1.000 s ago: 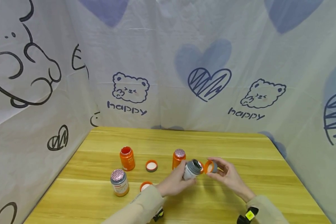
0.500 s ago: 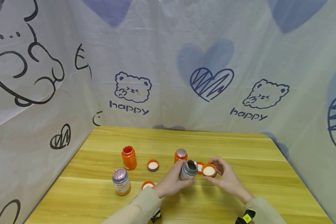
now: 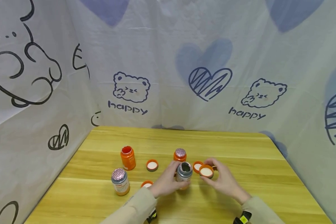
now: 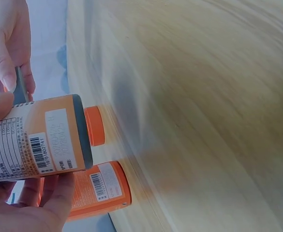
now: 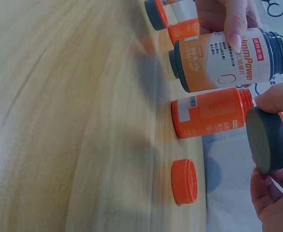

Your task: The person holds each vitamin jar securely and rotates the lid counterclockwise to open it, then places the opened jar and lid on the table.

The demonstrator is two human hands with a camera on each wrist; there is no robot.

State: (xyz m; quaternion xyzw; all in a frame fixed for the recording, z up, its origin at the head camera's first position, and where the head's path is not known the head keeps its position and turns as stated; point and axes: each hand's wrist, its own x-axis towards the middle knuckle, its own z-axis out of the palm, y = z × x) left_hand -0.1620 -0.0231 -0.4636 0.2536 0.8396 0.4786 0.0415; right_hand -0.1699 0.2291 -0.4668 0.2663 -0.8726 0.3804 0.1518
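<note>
In my left hand (image 3: 166,182) I grip a grey-and-orange supplement bottle (image 3: 184,175) by its sides, upright, its uncovered mouth dark inside. Its printed label (image 4: 39,140) fills much of the left wrist view. My right hand (image 3: 225,182) pinches a grey screw cap (image 3: 206,171) with an orange rim, its pale lining facing up, just right of the bottle. The cap's grey top (image 5: 261,140) faces down toward the table in the right wrist view. Behind the gripped bottle stands an orange bottle (image 3: 180,154) with a foil seal, partly hidden. An orange cap (image 3: 197,166) lies beside it, lining up.
On the left of the wooden table (image 3: 240,149) stand an uncovered orange bottle (image 3: 128,158) and a foil-sealed grey-and-orange bottle (image 3: 119,183). One upturned cap (image 3: 152,165) lies near them; another cap (image 3: 147,184) is partly covered by my left arm. A printed cloth (image 3: 168,62) hangs behind.
The bottle in my left hand has gone from tilted to upright and shifted slightly left. The cap in my right hand has turned lining up and moved a little left and down.
</note>
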